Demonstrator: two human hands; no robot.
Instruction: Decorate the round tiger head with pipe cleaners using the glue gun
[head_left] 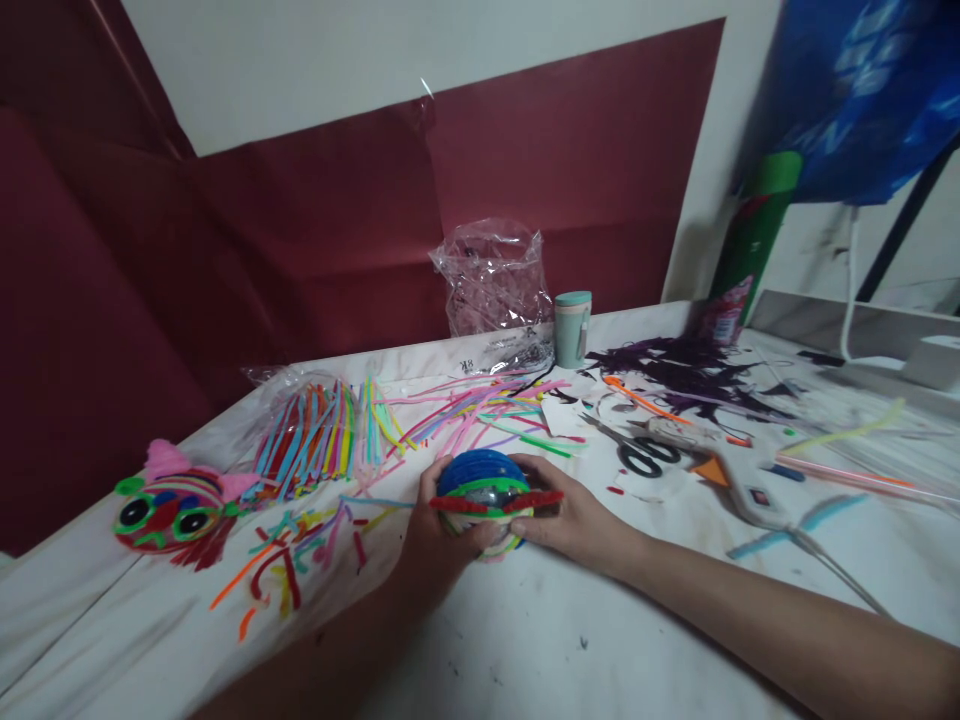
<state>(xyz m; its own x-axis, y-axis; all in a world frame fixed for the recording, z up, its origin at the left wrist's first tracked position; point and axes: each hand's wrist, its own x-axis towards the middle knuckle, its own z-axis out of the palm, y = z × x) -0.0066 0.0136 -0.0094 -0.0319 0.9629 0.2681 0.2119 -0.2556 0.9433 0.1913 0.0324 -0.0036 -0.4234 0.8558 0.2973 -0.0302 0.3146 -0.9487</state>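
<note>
Between my two hands is a round craft piece (pixel 484 470), wound in blue, with green bands and a red strip sticking out on both sides. My left hand (pixel 442 520) grips its left side, thumb toward the front. On the other side my right hand (pixel 551 510) wraps round it, the thumb pressed near the lower front. The underside is mostly hidden. Cut pipe cleaner pieces (pixel 289 565) in many colours lie left of my left hand. Beyond them sits a fish-like craft (pixel 172 505) with big round eyes, a pink tail and a red fringe.
Bundled pipe cleaners (pixel 307 435) and loose long ones (pixel 450 410) spread behind my hands. To the right lie black-handled scissors (pixel 641 450) and a hot glue gun (pixel 757 490) with its cord. A pale green cup (pixel 573 330), a clear plastic bag (pixel 499 285) and dark purple shreds (pixel 675 370) stand farther back.
</note>
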